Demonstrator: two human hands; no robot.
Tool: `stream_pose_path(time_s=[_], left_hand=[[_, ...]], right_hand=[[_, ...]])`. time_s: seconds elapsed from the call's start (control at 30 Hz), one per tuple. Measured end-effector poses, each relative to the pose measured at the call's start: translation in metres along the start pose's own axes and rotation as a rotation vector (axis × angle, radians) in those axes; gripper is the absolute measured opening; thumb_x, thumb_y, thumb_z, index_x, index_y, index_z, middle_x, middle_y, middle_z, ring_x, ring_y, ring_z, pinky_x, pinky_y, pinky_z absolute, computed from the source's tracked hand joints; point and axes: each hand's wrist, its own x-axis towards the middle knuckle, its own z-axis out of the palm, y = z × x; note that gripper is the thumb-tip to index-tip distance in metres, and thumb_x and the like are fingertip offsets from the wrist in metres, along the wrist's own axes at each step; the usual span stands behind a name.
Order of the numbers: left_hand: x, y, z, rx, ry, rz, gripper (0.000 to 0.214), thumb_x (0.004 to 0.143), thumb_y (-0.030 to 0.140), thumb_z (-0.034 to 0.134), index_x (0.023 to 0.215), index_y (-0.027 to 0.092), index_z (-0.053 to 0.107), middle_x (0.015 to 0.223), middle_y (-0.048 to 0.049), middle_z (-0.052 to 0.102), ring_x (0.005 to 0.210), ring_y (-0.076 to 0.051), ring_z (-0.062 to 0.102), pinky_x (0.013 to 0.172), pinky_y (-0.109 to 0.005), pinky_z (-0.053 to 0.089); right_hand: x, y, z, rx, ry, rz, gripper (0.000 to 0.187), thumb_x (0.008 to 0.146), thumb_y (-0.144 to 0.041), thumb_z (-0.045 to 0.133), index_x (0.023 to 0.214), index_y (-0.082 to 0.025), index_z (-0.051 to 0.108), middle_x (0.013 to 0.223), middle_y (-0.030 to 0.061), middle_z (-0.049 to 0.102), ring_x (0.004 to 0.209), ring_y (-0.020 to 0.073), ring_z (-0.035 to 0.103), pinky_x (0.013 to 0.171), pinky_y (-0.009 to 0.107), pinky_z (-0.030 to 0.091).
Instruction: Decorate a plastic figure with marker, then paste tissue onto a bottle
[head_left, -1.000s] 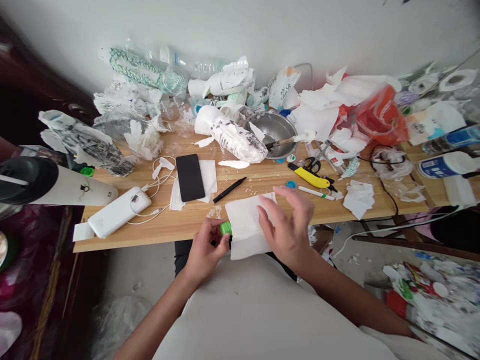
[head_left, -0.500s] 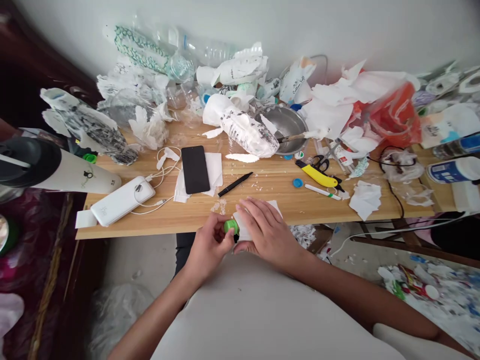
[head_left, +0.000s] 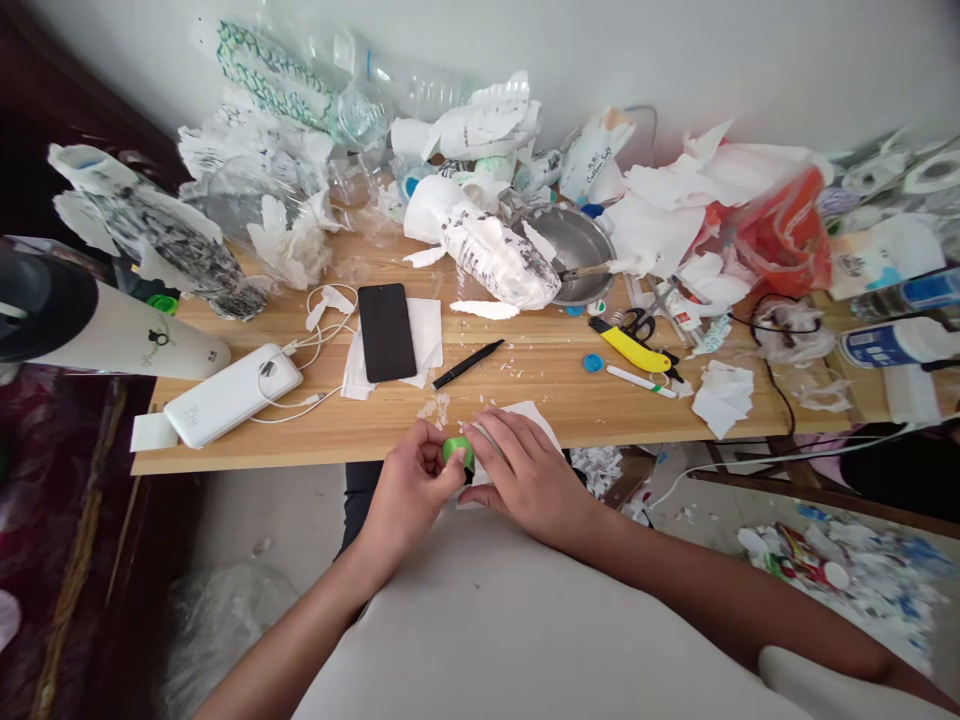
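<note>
My left hand (head_left: 409, 485) pinches a small green bottle cap (head_left: 454, 450) between thumb and fingers at the table's front edge. Something dark shows just below the cap, too small to make out. My right hand (head_left: 526, 472) curves over a piece of white paper (head_left: 541, 418), fingers on top and thumb lower down, with the fingertips close beside the cap. Most of that paper is hidden under the hand. Beyond the hands, a black pen-like tool (head_left: 469, 364) lies on the wooden table (head_left: 360, 432).
Left of the hands lie a phone (head_left: 386, 332) and a white power bank (head_left: 232, 394) with a cable. A yellow-handled cutter (head_left: 634, 348), a blue cap (head_left: 592, 363) and a white pen (head_left: 640, 382) lie right. Behind stand a paper-covered bottle (head_left: 499, 255) and metal bowl (head_left: 574, 240).
The whole view has shifted slightly. The green cap has turned a little in my left hand, and my right fingertips lie closer against it.
</note>
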Motion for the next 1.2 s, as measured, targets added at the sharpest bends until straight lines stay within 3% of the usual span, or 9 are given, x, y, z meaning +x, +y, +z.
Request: stream_pose_path(time_s=[0.17, 0.4, 0.7, 0.8, 0.87, 0.97, 1.07, 1.2], left_hand=[[-0.006, 0.003, -0.003, 0.099, -0.020, 0.100, 0.017, 0.087, 0.033, 0.064, 0.087, 0.021, 0.051, 0.066, 0.0064, 0.054, 0.059, -0.011, 0.048, 0.056, -0.024, 0.040], [-0.010, 0.005, -0.004, 0.195, -0.068, 0.212, 0.015, 0.085, 0.027, 0.063, 0.088, 0.022, 0.049, 0.065, 0.0082, 0.050, 0.057, -0.009, 0.046, 0.051, -0.021, 0.037], [-0.016, 0.012, -0.008, 0.320, -0.014, 0.430, 0.018, 0.082, 0.023, 0.065, 0.087, 0.022, 0.047, 0.062, 0.0093, 0.049, 0.050, -0.007, 0.046, 0.048, -0.018, 0.037], [-0.017, 0.012, -0.013, 0.308, -0.046, 0.452, 0.020, 0.082, 0.023, 0.066, 0.086, 0.022, 0.046, 0.062, 0.0086, 0.052, 0.049, -0.007, 0.047, 0.047, -0.018, 0.038], [-0.018, 0.011, -0.014, 0.293, -0.062, 0.464, 0.022, 0.081, 0.024, 0.067, 0.087, 0.022, 0.046, 0.062, 0.0083, 0.052, 0.048, -0.007, 0.046, 0.046, -0.018, 0.037], [-0.019, 0.010, -0.014, 0.243, -0.058, 0.459, 0.024, 0.080, 0.027, 0.069, 0.089, 0.022, 0.047, 0.062, 0.0075, 0.052, 0.049, -0.007, 0.046, 0.045, -0.018, 0.037], [-0.017, 0.013, -0.015, 0.147, -0.067, 0.414, 0.023, 0.082, 0.028, 0.068, 0.088, 0.022, 0.047, 0.064, 0.0057, 0.056, 0.051, -0.008, 0.047, 0.047, -0.019, 0.039], [-0.012, 0.021, -0.017, 0.023, -0.089, 0.319, 0.022, 0.082, 0.028, 0.068, 0.086, 0.021, 0.047, 0.064, 0.0049, 0.058, 0.051, -0.008, 0.047, 0.047, -0.019, 0.037]], right_hand=[[0.008, 0.011, -0.021, 0.144, 0.017, -0.039, 0.087, 0.093, -0.067, 0.050, 0.145, 0.002, 0.041, 0.142, 0.0238, 0.056, 0.136, 0.0335, 0.049, 0.111, 0.050, 0.047], [0.015, 0.009, -0.016, 0.089, 0.037, -0.075, 0.051, 0.095, -0.044, 0.060, 0.122, -0.001, 0.061, 0.117, 0.0204, 0.068, 0.109, 0.0342, 0.064, 0.095, 0.049, 0.057], [0.013, 0.007, -0.013, 0.066, 0.132, -0.147, 0.054, 0.095, -0.043, 0.062, 0.131, -0.003, 0.056, 0.137, 0.0242, 0.060, 0.139, 0.0378, 0.048, 0.109, 0.052, 0.052], [0.009, 0.007, -0.013, -0.018, 0.231, -0.177, 0.069, 0.090, -0.047, 0.069, 0.139, -0.002, 0.050, 0.138, 0.0254, 0.058, 0.144, 0.0418, 0.040, 0.110, 0.056, 0.050], [0.005, 0.006, -0.012, -0.060, 0.299, -0.172, 0.070, 0.088, -0.045, 0.072, 0.139, -0.003, 0.050, 0.129, 0.0242, 0.063, 0.137, 0.0406, 0.048, 0.106, 0.054, 0.053], [0.000, 0.005, -0.008, -0.040, 0.394, -0.152, 0.061, 0.087, -0.036, 0.074, 0.135, -0.005, 0.050, 0.116, 0.0204, 0.066, 0.120, 0.0326, 0.060, 0.099, 0.048, 0.059], [-0.003, 0.005, -0.005, -0.064, 0.510, -0.147, 0.055, 0.084, -0.027, 0.076, 0.130, -0.010, 0.052, 0.111, 0.0168, 0.066, 0.114, 0.0293, 0.061, 0.099, 0.048, 0.058], [0.000, 0.008, -0.008, -0.166, 0.467, -0.097, 0.041, 0.088, -0.018, 0.067, 0.128, -0.015, 0.056, 0.114, 0.0145, 0.067, 0.112, 0.0273, 0.061, 0.097, 0.046, 0.057]])
